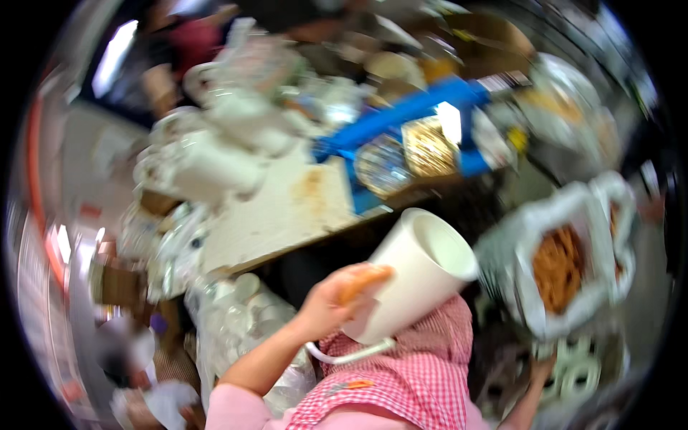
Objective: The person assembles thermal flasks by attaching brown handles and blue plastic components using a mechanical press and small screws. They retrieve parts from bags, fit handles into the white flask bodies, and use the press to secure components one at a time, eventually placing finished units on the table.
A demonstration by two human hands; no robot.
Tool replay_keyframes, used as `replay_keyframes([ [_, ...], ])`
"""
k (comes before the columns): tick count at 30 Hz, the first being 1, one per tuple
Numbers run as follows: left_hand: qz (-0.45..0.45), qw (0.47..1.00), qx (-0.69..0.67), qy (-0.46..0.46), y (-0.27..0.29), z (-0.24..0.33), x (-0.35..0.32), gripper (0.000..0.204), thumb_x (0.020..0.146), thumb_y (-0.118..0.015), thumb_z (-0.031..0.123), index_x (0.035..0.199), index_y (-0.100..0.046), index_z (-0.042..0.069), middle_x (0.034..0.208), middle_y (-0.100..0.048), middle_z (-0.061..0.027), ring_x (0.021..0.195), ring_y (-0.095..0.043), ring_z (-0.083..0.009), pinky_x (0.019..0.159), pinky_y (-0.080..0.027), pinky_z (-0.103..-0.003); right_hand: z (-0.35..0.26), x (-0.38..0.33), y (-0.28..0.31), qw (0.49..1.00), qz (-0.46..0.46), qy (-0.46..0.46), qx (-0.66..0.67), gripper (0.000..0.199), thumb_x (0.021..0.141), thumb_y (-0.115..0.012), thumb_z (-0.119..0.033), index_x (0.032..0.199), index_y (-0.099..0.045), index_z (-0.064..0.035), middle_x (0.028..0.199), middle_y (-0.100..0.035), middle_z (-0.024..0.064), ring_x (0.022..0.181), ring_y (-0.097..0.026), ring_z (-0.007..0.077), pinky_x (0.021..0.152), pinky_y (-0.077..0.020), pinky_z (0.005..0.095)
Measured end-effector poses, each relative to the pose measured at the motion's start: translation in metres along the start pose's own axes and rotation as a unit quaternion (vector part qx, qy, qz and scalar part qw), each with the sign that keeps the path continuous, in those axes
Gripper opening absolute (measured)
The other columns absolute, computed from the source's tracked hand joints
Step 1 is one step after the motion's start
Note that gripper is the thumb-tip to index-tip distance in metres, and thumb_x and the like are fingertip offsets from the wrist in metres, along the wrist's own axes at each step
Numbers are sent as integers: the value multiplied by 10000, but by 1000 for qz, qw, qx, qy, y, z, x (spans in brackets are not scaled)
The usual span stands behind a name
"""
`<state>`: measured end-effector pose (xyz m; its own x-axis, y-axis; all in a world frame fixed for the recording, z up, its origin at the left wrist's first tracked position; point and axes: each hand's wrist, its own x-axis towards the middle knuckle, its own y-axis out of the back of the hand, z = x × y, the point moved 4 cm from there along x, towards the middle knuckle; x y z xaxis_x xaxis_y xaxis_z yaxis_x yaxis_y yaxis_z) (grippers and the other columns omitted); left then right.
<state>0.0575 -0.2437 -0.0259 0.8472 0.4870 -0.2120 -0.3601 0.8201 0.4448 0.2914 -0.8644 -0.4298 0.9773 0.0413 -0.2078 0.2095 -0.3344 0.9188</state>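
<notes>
My left hand [337,301] is closed, with a small orange piece [364,282] in its fingers, too blurred to name. It presses against the side of a white bucket-like container [394,283], which leans with its open mouth up and to the right. A curved white handle [351,352] hangs below the container, over my checked apron [423,373]. At the lower right, my right hand [542,369] reaches to several white ring-ended parts [579,376]. Motion blur hides its fingers and whether it holds one of them.
A white worktable [287,208] carries more white containers [215,161] and a blue frame [408,111] with shiny film-wrapped rolls [430,147]. On my right stands a white bag [519,258] of orange-brown pieces [557,269]. Clear bags [247,337] lie at left. Other people work beyond.
</notes>
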Motion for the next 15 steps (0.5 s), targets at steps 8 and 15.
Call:
replay_keyframes([
  [8,52,995,25,85,25,-5,-26,318,1007,-628,226,1275,-537,80,806,-595,-27,608,-617,-82,537,-532,-254,-61,53,84,991,-67,-68,-91,723,695,-838,-136,1354,-577,6,1196,-668,199,1098,-641,303,941,-505,412],
  [15,114,993,6,-18,32,-23,-37,307,984,-668,242,1232,-611,71,853,-642,-15,639,-603,-59,520,-520,-251,-360,11,281,914,-328,152,185,451,658,-820,-209,1026,-681,12,1039,-669,81,961,-628,168,847,-511,336],
])
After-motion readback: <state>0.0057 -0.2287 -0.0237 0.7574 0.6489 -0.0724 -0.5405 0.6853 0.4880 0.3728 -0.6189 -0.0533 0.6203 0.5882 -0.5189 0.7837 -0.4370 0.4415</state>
